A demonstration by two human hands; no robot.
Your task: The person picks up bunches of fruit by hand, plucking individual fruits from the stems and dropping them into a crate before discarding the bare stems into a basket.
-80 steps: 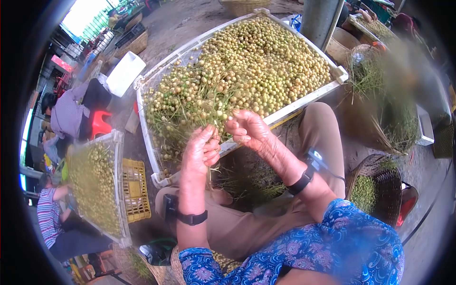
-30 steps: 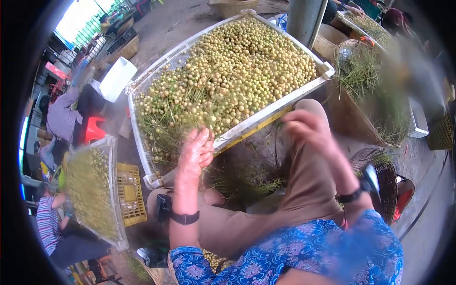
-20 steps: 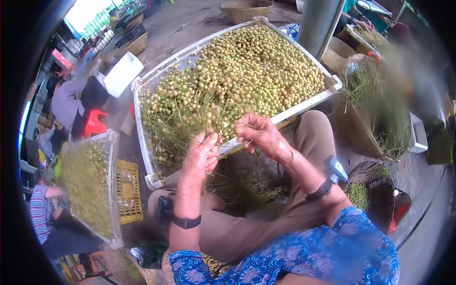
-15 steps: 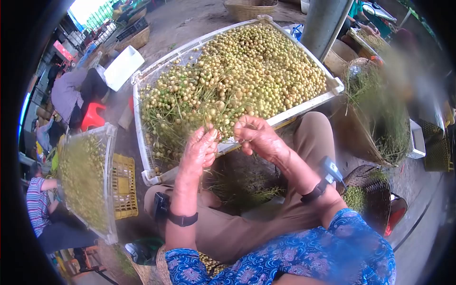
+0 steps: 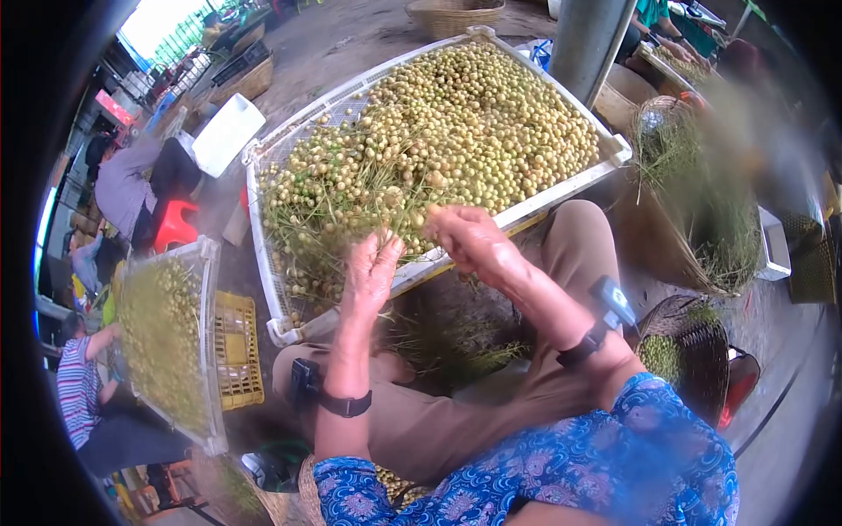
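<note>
A white mesh tray (image 5: pixel 561 195) in front of me holds a heap of small round yellow-green fruits (image 5: pixel 474 114), with thin green stems (image 5: pixel 329 219) tangled among those on its near left side. Over the near rim, my left hand (image 5: pixel 370 270) is closed, its thumb and fingers pinching thin stems that blend into the stems behind. To its right, my right hand (image 5: pixel 474 241) is curled shut, palm down, with one round fruit (image 5: pixel 432 210) at its fingertips. Both wrists wear black straps with small devices.
Bundled stems fill a big basket (image 5: pixel 640 228) on the right, and green fruits lie in a darker basket (image 5: pixel 684 329) below it. A second fruit tray (image 5: pixel 210 333) stands left beside a yellow crate (image 5: pixel 237 351). A metal post (image 5: pixel 589 44) rises behind. Other people sit nearby.
My right hand has turned more palm down and shifted slightly up and left, a fruit now at its fingertips. My left hand stays almost in place, its fingertips a little further apart.
</note>
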